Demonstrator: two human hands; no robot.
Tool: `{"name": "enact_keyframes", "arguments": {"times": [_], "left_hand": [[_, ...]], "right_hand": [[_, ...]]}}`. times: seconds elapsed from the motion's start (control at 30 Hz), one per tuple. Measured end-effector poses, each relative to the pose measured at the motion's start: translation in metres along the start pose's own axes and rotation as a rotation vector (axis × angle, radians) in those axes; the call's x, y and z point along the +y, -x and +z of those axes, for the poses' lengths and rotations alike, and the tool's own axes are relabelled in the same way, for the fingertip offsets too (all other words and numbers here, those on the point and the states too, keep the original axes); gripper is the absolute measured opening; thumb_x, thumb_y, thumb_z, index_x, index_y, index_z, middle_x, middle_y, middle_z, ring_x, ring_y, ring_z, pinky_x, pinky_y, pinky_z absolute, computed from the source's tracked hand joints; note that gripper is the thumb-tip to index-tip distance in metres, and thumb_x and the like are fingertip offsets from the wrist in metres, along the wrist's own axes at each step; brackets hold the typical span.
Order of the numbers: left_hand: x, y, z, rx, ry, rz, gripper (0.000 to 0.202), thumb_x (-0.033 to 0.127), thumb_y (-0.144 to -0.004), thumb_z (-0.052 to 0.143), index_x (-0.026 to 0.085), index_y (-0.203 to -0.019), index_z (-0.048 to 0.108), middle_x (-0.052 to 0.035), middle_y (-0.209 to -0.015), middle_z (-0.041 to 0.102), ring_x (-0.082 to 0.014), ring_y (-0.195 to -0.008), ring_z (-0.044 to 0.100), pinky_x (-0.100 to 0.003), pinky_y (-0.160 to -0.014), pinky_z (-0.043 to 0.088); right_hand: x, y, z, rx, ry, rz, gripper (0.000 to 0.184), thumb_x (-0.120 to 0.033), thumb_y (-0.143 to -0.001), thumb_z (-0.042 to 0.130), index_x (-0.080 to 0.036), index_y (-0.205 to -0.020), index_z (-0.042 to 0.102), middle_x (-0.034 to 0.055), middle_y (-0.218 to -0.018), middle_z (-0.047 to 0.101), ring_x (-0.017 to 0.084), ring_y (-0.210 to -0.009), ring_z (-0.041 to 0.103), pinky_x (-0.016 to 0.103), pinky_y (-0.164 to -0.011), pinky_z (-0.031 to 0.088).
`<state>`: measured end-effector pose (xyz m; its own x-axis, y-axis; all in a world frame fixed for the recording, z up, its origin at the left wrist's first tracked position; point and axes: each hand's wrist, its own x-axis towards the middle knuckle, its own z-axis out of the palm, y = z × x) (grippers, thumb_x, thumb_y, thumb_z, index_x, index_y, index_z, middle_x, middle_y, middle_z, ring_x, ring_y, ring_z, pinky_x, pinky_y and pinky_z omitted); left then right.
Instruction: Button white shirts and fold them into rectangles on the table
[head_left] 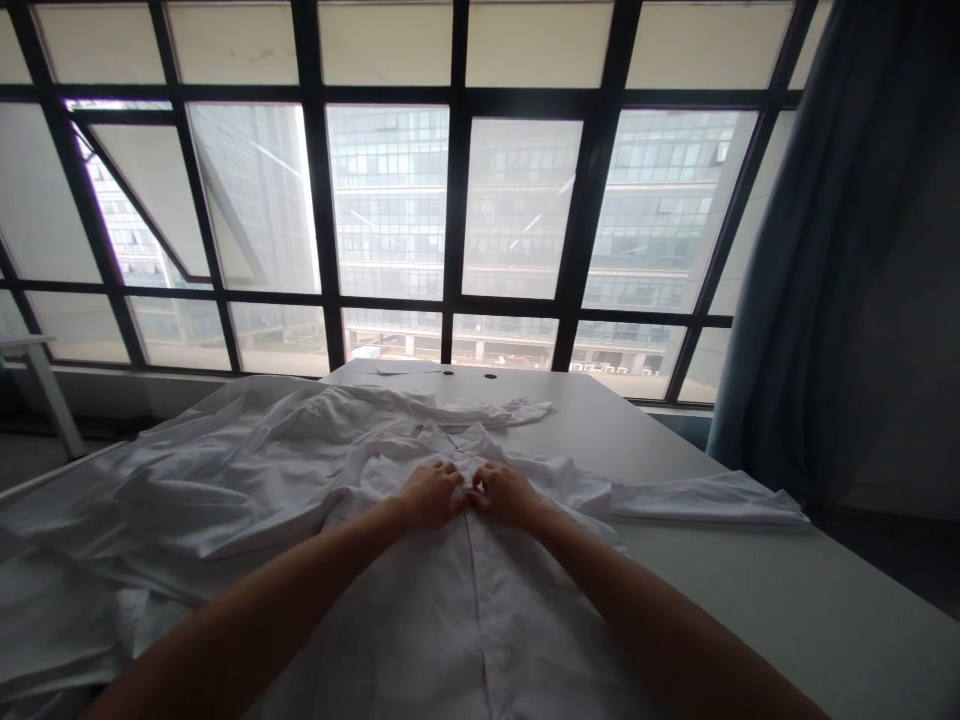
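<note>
Head view: Two bare hands meet at the front of a white shirt (405,610) spread across a pale table (757,590) before a wall of windows (390,200). The shirt lies directly beneath the fingers, its long axis running from the wearer of the camera toward the glass. The front placket (481,610) follows that line almost straight, passing between the forearms; the collar (457,438) sits just beyond the fingertips. Neither hand is clearly nearer: the left hand (435,494) touches the cloth just left of the placket, the right hand (505,494) just right of it, fingertips close together. The left fingers are bent over the fabric, their grip impossible to tell; the right thumb and forefinger appear to pinch it, nearly closed, though any button between them is too small to make out. One sleeve (705,498) stretches rightward; more white cloth (225,460) lies rumpled at left.
</note>
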<state>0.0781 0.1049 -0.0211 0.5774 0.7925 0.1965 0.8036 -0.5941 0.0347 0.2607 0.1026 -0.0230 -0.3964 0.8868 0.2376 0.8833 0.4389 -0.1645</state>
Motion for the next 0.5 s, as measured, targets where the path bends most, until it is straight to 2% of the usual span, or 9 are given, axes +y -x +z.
{"name": "enact_keyframes", "arguments": {"times": [0.07,0.13,0.3,0.4,0.5], "left_hand": [[-0.002,0.009,0.016,0.012,0.048,-0.01,0.048,0.044,-0.097,0.042,0.018,-0.137,0.052,-0.0141,-0.143,0.05,-0.0254,-0.133,0.044,-0.044,-0.11,0.033],[-0.002,0.019,0.025,-0.012,0.073,-0.053,0.057,0.049,-0.098,0.035,0.018,-0.145,0.04,-0.0134,-0.154,0.036,-0.0247,-0.142,0.032,-0.047,-0.115,0.023],[0.017,0.039,0.022,-0.148,0.082,-0.073,0.069,0.057,-0.097,0.027,0.014,-0.151,0.029,-0.0147,-0.16,0.019,-0.0292,-0.148,0.014,-0.053,-0.116,0.012],[0.024,0.041,0.016,-0.157,0.087,-0.034,0.067,0.057,-0.097,0.029,0.016,-0.15,0.031,-0.0149,-0.159,0.023,-0.0309,-0.147,0.018,-0.054,-0.115,0.017],[0.016,0.03,0.009,-0.078,0.095,0.044,0.043,0.039,-0.096,0.043,0.021,-0.134,0.054,-0.0105,-0.144,0.05,-0.0265,-0.135,0.042,-0.044,-0.111,0.031]], "right_hand": [[-0.001,0.013,0.007,0.062,0.061,-0.049,0.028,-0.039,-0.092,0.053,-0.018,-0.1,0.068,0.0113,-0.107,0.067,0.023,-0.102,0.06,0.03,-0.087,0.045],[-0.002,0.025,0.01,0.106,0.095,-0.055,0.028,-0.038,-0.094,0.05,-0.017,-0.099,0.068,0.012,-0.107,0.066,0.023,-0.104,0.058,0.031,-0.09,0.045],[-0.006,0.039,0.0,0.026,0.205,-0.112,0.027,-0.032,-0.094,0.049,-0.014,-0.102,0.068,0.0149,-0.108,0.066,0.025,-0.103,0.06,0.033,-0.087,0.047],[-0.014,0.034,-0.01,-0.066,0.237,-0.096,0.027,-0.029,-0.092,0.05,-0.013,-0.102,0.069,0.016,-0.108,0.068,0.026,-0.097,0.064,0.032,-0.081,0.048],[-0.021,0.017,-0.013,-0.097,0.169,0.03,0.031,-0.033,-0.093,0.048,-0.013,-0.097,0.072,0.0172,-0.102,0.071,0.027,-0.092,0.067,0.032,-0.079,0.049]]}}
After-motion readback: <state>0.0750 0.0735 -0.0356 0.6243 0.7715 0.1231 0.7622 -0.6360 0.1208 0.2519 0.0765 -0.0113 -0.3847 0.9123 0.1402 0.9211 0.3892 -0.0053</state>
